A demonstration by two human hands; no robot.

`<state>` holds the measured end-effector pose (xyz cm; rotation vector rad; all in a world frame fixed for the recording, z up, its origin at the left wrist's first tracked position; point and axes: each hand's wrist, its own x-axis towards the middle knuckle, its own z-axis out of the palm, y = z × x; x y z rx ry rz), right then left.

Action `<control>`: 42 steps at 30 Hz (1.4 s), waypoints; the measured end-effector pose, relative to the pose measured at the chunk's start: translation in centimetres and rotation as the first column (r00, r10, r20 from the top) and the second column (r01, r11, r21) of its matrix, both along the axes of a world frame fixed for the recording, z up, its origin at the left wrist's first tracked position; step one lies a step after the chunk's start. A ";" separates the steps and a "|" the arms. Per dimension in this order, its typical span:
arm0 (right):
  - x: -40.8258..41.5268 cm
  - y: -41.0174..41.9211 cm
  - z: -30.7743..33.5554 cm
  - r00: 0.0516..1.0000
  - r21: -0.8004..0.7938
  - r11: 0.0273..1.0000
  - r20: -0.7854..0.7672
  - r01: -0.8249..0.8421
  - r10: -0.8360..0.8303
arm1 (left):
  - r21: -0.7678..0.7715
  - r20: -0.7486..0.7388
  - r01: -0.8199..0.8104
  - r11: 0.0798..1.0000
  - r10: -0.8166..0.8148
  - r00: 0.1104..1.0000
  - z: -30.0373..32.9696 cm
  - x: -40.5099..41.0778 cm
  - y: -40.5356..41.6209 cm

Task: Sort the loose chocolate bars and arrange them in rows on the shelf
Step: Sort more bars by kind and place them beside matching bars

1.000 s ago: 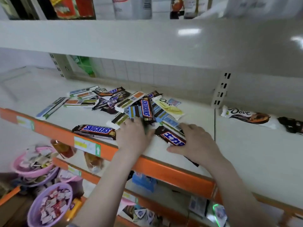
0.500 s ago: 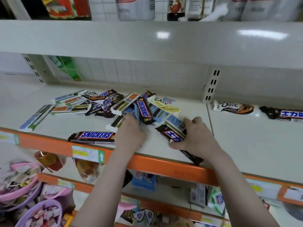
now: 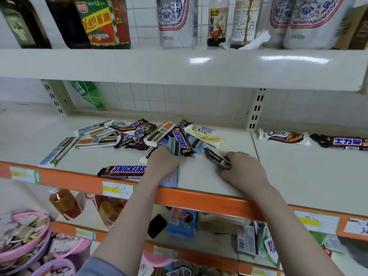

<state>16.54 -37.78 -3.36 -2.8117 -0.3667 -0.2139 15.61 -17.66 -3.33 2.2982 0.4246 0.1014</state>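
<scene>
- Two hands work at the front of the pile of chocolate bars [image 3: 151, 136], which lies loose on the white shelf [image 3: 199, 176]; the sorting is, I judge, at an early step, because most bars are crossed over one another.
- The right hand [image 3: 245, 172] has its fingers curled around a dark bar [image 3: 218, 159], which sticks out toward the pile with its back side up.
- The left hand [image 3: 162, 164] lies on a light blue bar [image 3: 172, 176] that reaches to the orange shelf edge [image 3: 199, 200]; I cannot tell if the fingers grip it or only press on it.
- One Snickers bar [image 3: 123, 171] lies alone near the front edge, just beside the left wrist; a second Snickers bar [image 3: 182, 141] lies on top of the pile.
- Two bars lie apart on the next shelf panel to the right: a brown Dove bar [image 3: 283, 137] and a dark bar with Chinese letters [image 3: 344, 142], end to end like the start of a row.
- Next move, in my judgement: the dark bar should go to the bars of its kind, face up and straight, without dragging the pile.
- Readable writing: "SNICKERS", "Dove" on a yellow bar [image 3: 205, 134], and "500mL" on a white bottle [image 3: 177, 20] on the upper shelf.
- The price tags [image 3: 117, 189] on the orange edge are too blurred to read.
</scene>
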 end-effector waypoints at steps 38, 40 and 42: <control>-0.5 -33.2 1.3 0.974 0.723 0.654 -0.144 0.223 -0.173 | -0.947 -0.144 -0.133 0.293 -0.019 0.989 1.5 1.0 -38.7; -0.4 -35.9 1.3 0.973 0.738 0.635 -0.160 0.230 -0.167 | -0.945 -0.151 -0.141 0.295 -0.011 0.988 1.4 1.5 -42.1; -0.1 -37.7 1.3 0.975 0.737 0.638 -0.169 0.223 -0.146 | -0.950 -0.150 -0.143 0.279 -0.004 0.989 1.4 1.7 -44.8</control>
